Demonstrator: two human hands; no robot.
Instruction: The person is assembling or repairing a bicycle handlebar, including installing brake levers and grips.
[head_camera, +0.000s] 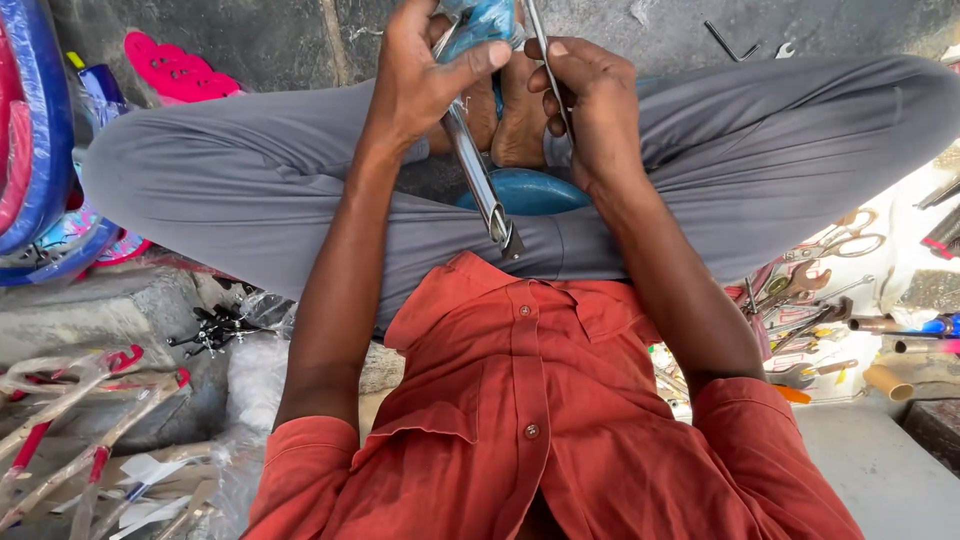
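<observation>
Between the crossed legs, the left hand (425, 75) closes its grip on a chrome fork blade (478, 175); the right hand (595, 105) pinches the second blade (545, 60). Keep both steady (feet (510, 120) brace below).

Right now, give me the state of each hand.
Left hand: closed around the chrome fork blade.
Right hand: pinching a thin metal rod.

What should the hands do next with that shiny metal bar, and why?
Probably steady the bar first. The left hand grips it near the top, its lower end hangs free over the lap, and the right hand pinches a thin rod beside the blue wrapped part. A firmer left grip would likely keep both pieces lined up.
</observation>
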